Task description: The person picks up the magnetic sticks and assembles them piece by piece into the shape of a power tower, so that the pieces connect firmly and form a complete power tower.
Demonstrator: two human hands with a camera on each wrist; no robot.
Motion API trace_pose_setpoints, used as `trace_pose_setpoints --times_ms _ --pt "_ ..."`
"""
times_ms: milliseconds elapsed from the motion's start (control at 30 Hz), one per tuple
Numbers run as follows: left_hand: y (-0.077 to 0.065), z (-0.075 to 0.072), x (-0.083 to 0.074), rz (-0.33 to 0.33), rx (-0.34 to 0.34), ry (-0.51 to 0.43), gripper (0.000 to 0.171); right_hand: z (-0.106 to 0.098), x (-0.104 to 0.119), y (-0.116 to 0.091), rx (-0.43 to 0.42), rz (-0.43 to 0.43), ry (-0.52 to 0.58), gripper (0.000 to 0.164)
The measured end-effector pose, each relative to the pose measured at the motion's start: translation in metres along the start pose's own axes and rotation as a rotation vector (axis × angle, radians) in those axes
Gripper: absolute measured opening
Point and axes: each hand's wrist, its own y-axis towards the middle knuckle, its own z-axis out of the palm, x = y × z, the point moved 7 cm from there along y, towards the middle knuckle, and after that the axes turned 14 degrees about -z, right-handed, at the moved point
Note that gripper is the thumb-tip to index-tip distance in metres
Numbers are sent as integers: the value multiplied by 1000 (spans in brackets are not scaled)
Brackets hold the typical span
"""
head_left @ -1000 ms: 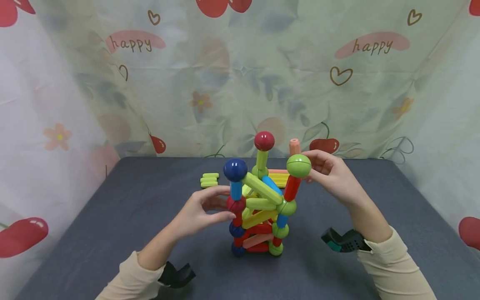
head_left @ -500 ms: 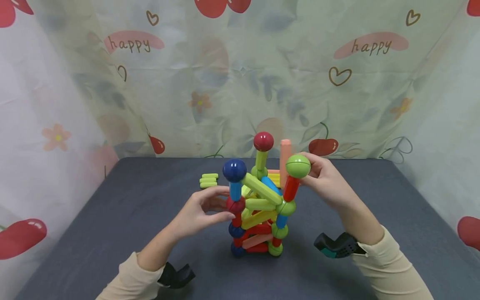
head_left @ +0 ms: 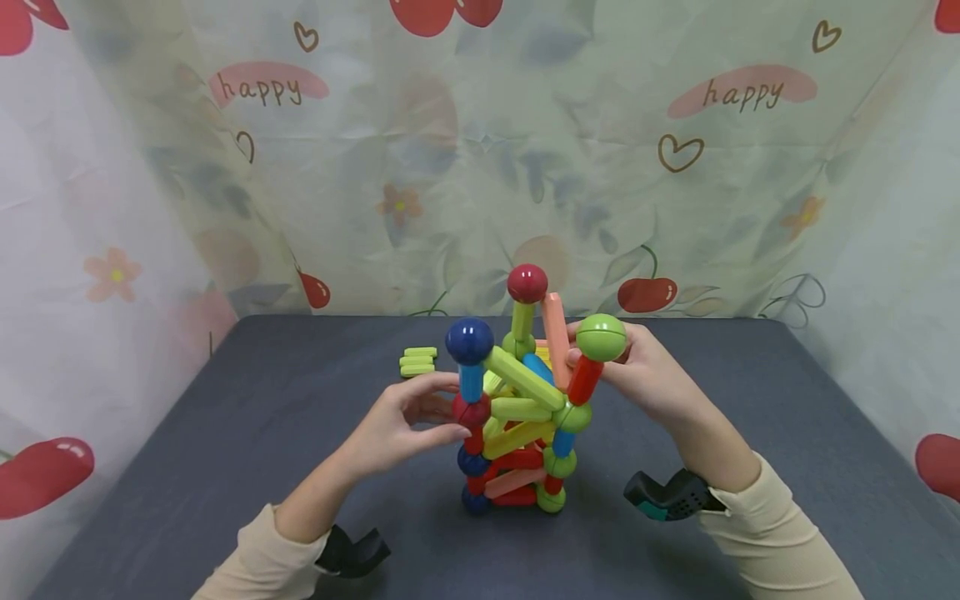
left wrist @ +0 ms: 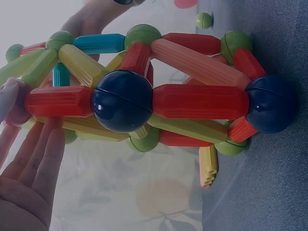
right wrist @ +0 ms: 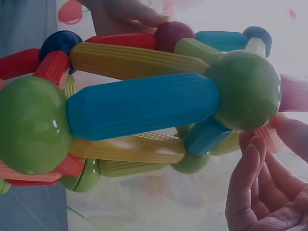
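A tower of magnetic rods and balls stands upright in the head view. At its left column, my left hand holds a red ball between thumb and fingers; the left wrist view shows fingertips along the red rod below it. My right hand pinches a salmon rod behind the right column, its fingers partly hidden by the top green ball. The salmon rod leans, its upper end close to the top red ball, its lower end near the mid-column green ball.
Several light green rods lie on the dark table at the back left. Yellow rods lie behind the tower. A loose green ball rests on the table. A patterned cloth hangs behind.
My right hand has carried the salmon rod left and down, from upright behind the green ball to leaning beside the rear column. The top green ball shifted slightly right. My left hand stays put.
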Motion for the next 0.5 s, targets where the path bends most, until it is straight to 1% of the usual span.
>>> trace_pose_setpoints --times_ms 167,333,500 --pt "0 0 0 -2 0 2 45 0 1 0 9 -19 19 27" --pt "0 0 1 -2 -1 7 44 0 -2 2 18 -13 12 29" --pt "0 0 1 -9 -2 9 45 0 -2 4 42 -35 23 31"
